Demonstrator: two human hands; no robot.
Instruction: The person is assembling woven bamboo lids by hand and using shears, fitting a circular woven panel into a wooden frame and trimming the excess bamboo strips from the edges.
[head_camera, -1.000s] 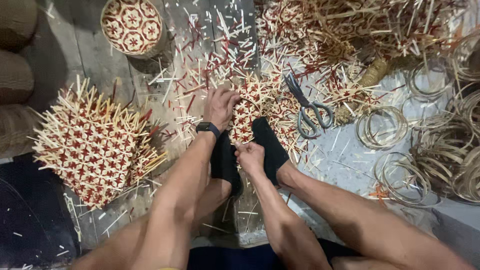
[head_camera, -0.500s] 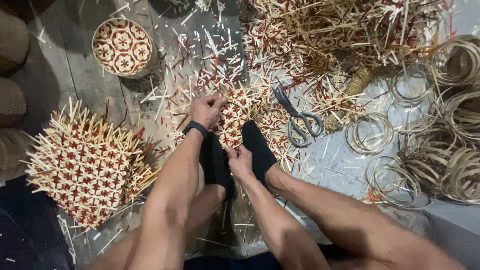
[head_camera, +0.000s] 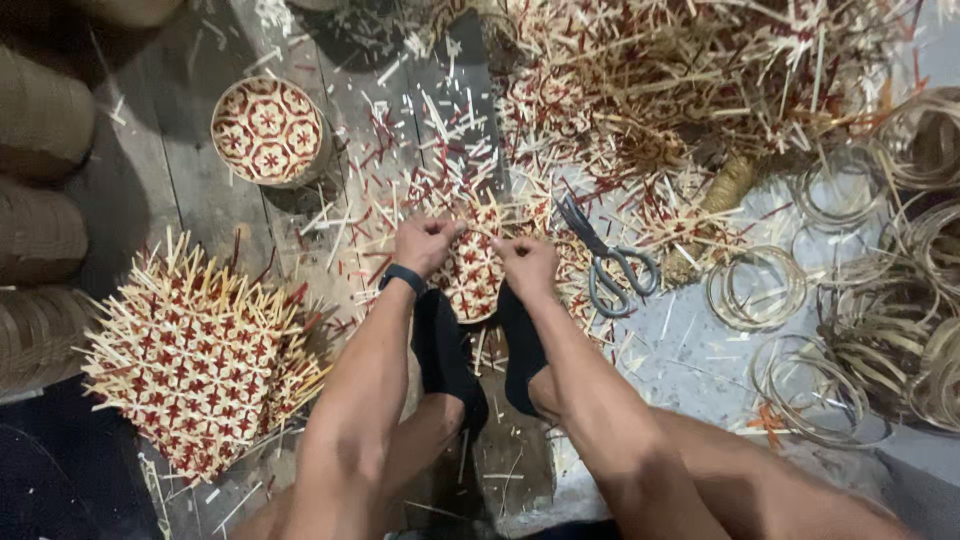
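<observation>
While both feet pin it, left hand (head_camera: 425, 243) and right hand (head_camera: 527, 264) pinch the woven panel's (head_camera: 472, 275) 12 o'clock rim closed; keep strips taut; scissors (head_camera: 605, 262) at 3 o'clock.

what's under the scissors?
The scissors lie on loose cream and red strips scattered over the grey floor. Strips poke out beside both blades and handles. What lies directly beneath the blades is covered.
</observation>
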